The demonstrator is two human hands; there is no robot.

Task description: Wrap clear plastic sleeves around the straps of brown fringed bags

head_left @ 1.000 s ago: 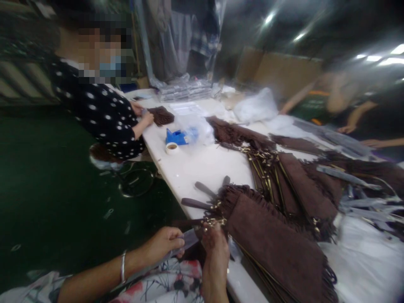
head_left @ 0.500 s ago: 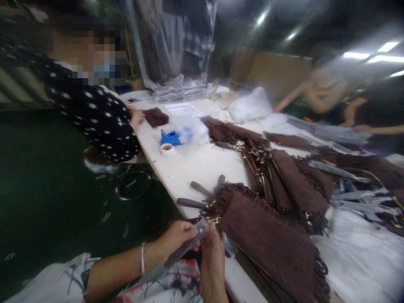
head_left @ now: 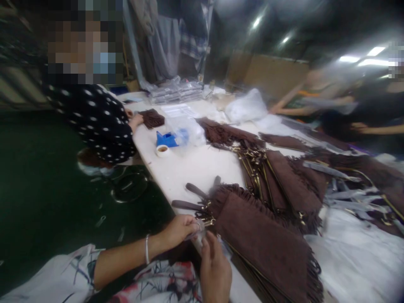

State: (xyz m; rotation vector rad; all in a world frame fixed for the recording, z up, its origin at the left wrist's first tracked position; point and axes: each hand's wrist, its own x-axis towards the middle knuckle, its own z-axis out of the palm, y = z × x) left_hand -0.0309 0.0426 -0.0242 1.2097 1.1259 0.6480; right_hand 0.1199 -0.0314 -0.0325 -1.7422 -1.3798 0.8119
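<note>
My left hand (head_left: 179, 230) is closed in a pinch on a thin clear plastic sleeve (head_left: 198, 230) at the near edge of the white table (head_left: 189, 168). My right hand (head_left: 215, 269) is just below it, fingers curled around the same sleeve. Both hands sit beside the gold clasp (head_left: 208, 219) of a brown fringed bag (head_left: 261, 240) that tops a stack of like bags. Dark brown straps (head_left: 192, 198) stick out to the left of the stack.
More brown fringed bags (head_left: 277, 181) lie across the table. A blue tape dispenser (head_left: 166, 139) and a tape roll (head_left: 162, 150) sit farther back. A person in a dotted top (head_left: 97, 122) works at the left; other people's arms (head_left: 362, 126) reach in at right.
My left hand has moved up toward the clasp, drawing the clear sleeve with it. My right hand has slid down slightly. The view has shifted a little to the right.
</note>
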